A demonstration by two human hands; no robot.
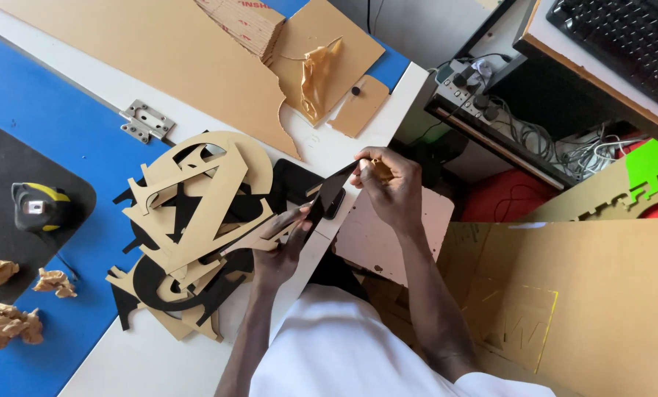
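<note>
Over the desk (160, 353) edge, just right of the letter cutout pile (197, 220), both hands' fingers clamp a black cutout piece (327, 195): left hand (281, 246) below, right hand (388, 184) pinching its top. Uneven peeling force could likely snap it.

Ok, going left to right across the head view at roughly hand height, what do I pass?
Tape measure → pile of cut-out letters → left hand → black piece in both hands → right hand → red object → green piece.
</note>
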